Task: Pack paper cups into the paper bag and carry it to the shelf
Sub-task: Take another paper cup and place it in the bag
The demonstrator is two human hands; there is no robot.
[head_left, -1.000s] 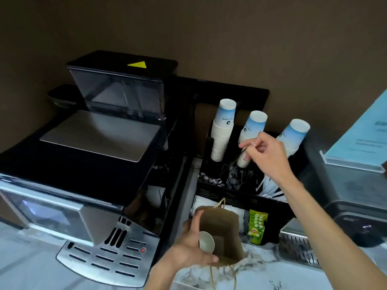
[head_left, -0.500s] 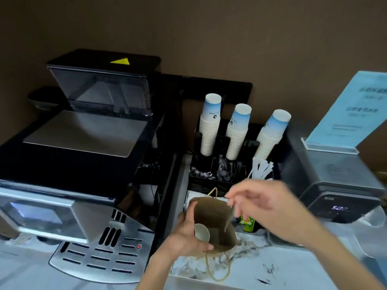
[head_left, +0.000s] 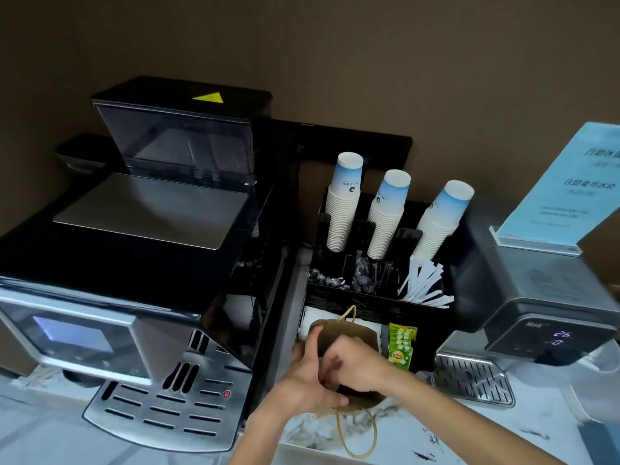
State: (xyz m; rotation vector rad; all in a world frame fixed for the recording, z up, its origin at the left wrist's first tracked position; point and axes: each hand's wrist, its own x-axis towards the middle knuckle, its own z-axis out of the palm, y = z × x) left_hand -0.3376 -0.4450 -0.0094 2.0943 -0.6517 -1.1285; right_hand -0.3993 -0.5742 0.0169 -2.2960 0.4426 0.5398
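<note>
The brown paper bag [head_left: 350, 333] stands upright on the marble counter, its twine handles [head_left: 356, 434] hanging toward me. My left hand [head_left: 302, 384] grips the bag's left rim. My right hand [head_left: 357, 362] lies over the bag's mouth with its fingers curled down inside; what they hold is hidden. The bag's inside is covered by both hands. Behind the bag, three stacks of white-and-blue paper cups [head_left: 345, 206] [head_left: 388, 219] [head_left: 442, 223] stand upside down in a black organiser [head_left: 379, 305].
A large coffee machine [head_left: 134, 297] fills the left side, close to the bag. The organiser also holds dark stirrers and white packets [head_left: 426, 286]. A green tea box [head_left: 401, 347] stands right of the bag. An ice machine [head_left: 536, 297] with a drip tray [head_left: 473, 377] and a blue sign [head_left: 570, 182] is on the right.
My right hand came down from the organiser, pinching a thin dark stick, and now rests in the bag's mouth. The cup seen inside the bag is now covered.
</note>
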